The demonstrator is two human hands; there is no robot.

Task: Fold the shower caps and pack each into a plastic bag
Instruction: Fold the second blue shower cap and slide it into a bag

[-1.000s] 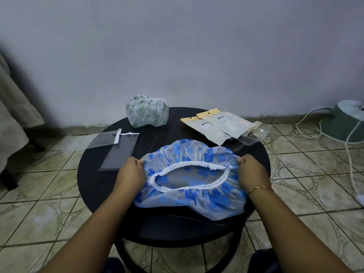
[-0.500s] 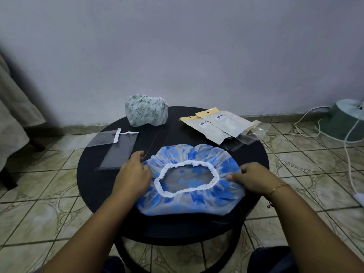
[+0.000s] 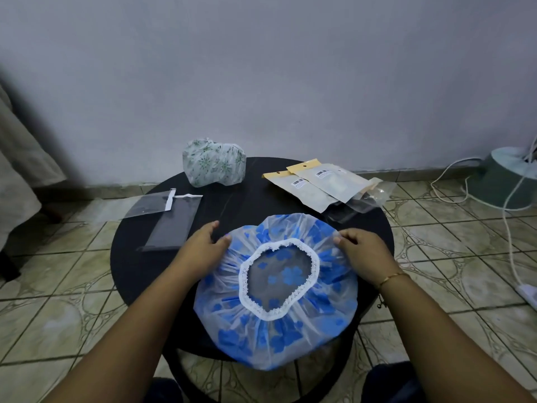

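A blue-flowered shower cap lies spread on the round black table, its white lace opening facing up and its near side hanging over the table's front edge. My left hand rests on the cap's far left rim with fingers stretched out. At the far right rim my right hand pinches the cap with curled fingers. A green-flowered shower cap sits bunched at the table's far side. Two clear plastic bags lie flat at the left.
Packets with tan headers and a loose clear bag lie at the table's far right. A teal round base, white cables and a power strip are on the tiled floor at right. Cloth hangs at left.
The cap went from stretched wide between both hands to a round shape, pulled nearer me over the table's front edge. Both hands shifted to its far rim and my left fingers straightened.
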